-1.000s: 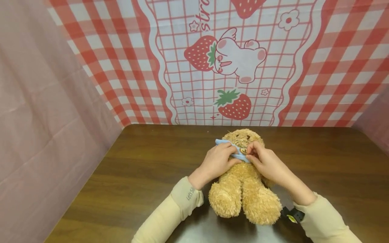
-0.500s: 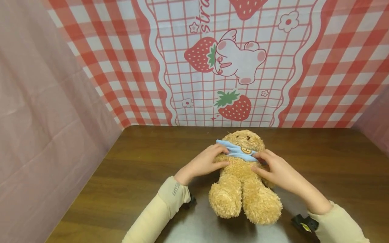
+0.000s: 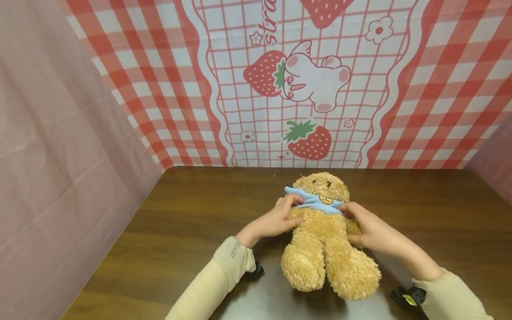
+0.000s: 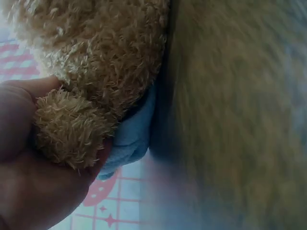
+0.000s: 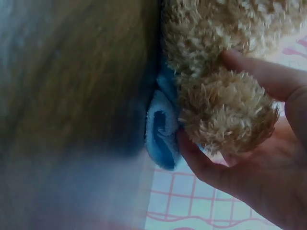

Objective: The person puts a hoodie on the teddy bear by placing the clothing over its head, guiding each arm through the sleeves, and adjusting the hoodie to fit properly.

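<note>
A tan, shaggy teddy bear (image 3: 318,226) lies on the table with its head toward the back edge. Bunched around its upper chest is a light blue cloth garment (image 3: 314,201) with a small round face badge (image 3: 326,200). My left hand (image 3: 276,218) holds the bear's arm on the left; in the left wrist view, thumb and fingers curve round the fuzzy paw (image 4: 72,129). On the opposite side my right hand (image 3: 374,229) grips the other arm, its paw (image 5: 228,112) between thumb and fingers. One right fingertip meets the rolled blue cloth (image 5: 162,129).
The dark wooden table (image 3: 192,222) extends to both sides of the bear. Behind it hangs a red-and-white checked cloth (image 3: 256,111) with strawberry prints, and a pink curtain (image 3: 72,155) hangs at left. Black wrist straps (image 3: 408,297) sit under the cuffs.
Both hands left the middle of the blue garment and spread apart to the bear's sides. The garment's front now shows stretched across the chest. The bear has shifted slightly right.
</note>
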`<state>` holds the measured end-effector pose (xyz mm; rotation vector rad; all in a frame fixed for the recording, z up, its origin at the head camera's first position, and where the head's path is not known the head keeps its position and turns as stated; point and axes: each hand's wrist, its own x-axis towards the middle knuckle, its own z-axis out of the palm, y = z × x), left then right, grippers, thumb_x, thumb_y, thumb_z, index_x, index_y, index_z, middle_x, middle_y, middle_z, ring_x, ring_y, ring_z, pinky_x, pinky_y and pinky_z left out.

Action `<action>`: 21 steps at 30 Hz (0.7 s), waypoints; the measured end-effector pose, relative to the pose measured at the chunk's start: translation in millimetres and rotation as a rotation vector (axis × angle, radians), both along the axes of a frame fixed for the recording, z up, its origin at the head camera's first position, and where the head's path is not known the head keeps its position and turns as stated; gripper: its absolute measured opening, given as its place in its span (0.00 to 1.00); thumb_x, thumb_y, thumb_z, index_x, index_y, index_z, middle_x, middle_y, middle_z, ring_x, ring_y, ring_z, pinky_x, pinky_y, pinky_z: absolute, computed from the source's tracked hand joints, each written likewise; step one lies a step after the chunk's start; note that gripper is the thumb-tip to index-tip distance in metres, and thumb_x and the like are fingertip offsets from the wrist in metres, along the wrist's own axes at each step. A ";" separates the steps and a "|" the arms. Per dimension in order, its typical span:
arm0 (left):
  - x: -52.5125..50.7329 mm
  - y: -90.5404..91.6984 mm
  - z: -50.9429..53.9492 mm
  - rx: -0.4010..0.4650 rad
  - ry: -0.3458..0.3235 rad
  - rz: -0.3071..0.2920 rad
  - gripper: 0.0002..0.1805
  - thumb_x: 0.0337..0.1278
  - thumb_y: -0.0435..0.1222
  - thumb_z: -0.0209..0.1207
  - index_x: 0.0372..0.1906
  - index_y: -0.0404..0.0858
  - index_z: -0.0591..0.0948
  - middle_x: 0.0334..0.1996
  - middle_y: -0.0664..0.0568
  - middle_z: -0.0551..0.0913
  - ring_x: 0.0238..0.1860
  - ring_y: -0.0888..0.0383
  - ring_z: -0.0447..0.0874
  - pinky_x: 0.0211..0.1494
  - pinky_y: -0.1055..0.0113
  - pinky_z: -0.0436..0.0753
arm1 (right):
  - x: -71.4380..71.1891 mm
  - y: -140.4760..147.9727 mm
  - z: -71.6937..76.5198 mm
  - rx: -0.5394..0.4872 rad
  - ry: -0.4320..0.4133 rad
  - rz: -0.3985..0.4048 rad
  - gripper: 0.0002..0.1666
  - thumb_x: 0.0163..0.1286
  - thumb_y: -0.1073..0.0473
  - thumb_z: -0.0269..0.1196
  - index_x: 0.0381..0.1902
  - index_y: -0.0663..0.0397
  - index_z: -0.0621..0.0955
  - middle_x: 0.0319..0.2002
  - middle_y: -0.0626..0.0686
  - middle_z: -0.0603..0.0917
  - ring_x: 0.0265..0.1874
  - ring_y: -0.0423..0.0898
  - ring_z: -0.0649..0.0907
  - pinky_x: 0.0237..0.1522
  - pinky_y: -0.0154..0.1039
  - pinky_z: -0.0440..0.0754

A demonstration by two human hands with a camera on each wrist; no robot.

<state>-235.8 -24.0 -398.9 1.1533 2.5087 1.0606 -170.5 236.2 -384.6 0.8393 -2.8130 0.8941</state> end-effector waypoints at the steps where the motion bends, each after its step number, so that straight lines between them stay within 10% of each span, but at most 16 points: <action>1: 1.0 0.6 -0.4 -0.009 -0.002 0.018 0.20 0.61 0.39 0.53 0.54 0.39 0.62 0.52 0.47 0.65 0.53 0.53 0.59 0.57 0.65 0.63 | -1.0 0.2 -0.8 -0.003 -0.001 -0.001 0.30 0.47 0.69 0.66 0.49 0.59 0.69 0.45 0.55 0.74 0.46 0.51 0.75 0.43 0.46 0.76; 9: 9.8 3.9 3.3 0.000 0.069 0.222 0.16 0.49 0.41 0.62 0.31 0.41 0.65 0.31 0.55 0.67 0.39 0.56 0.61 0.42 0.69 0.62 | -2.6 3.9 -3.8 0.020 0.048 -0.001 0.24 0.48 0.69 0.66 0.44 0.48 0.72 0.41 0.47 0.74 0.35 0.36 0.73 0.32 0.34 0.73; 16: 12.5 1.1 2.5 0.054 0.088 0.256 0.19 0.45 0.38 0.64 0.26 0.40 0.63 0.32 0.53 0.65 0.34 0.58 0.63 0.37 0.69 0.62 | -1.6 9.9 -5.6 -0.116 -0.083 0.115 0.25 0.55 0.66 0.65 0.48 0.48 0.68 0.47 0.51 0.72 0.43 0.34 0.72 0.37 0.31 0.73; 21: 15.1 5.9 1.6 0.097 0.015 0.247 0.15 0.43 0.35 0.63 0.33 0.40 0.68 0.33 0.54 0.69 0.36 0.60 0.67 0.39 0.71 0.68 | -5.0 8.9 -9.5 -0.109 -0.016 0.075 0.28 0.48 0.65 0.70 0.43 0.46 0.68 0.42 0.44 0.72 0.47 0.33 0.71 0.45 0.32 0.72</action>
